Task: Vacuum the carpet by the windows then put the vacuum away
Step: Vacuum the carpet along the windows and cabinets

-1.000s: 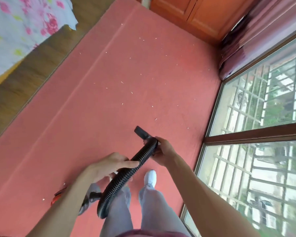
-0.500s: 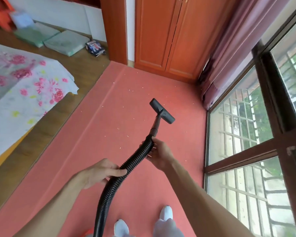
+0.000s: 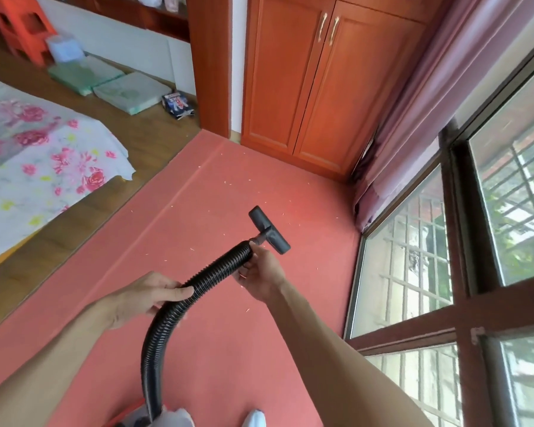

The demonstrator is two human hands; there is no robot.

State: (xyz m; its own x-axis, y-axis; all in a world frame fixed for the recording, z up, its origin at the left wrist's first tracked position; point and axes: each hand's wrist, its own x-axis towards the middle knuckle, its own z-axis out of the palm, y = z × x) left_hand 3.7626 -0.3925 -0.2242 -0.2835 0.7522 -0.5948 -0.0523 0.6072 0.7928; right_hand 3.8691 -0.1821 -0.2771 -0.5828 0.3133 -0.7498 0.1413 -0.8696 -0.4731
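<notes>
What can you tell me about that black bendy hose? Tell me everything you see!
The hose is black, ribbed and looks like flexible plastic. It rises from near the person's feet, arches over and ends in a flat, T-shaped nozzle pointing out over the red carpet. The left hand grips its middle; the right hand grips its end by the nozzle.

No word or number can be read anywhere here. The small blue and white packet (image 3: 178, 103) on the wooden floor (image 3: 154, 131) beside the door post (image 3: 210, 72) carries some print, but it is too blurred to make out.
</notes>
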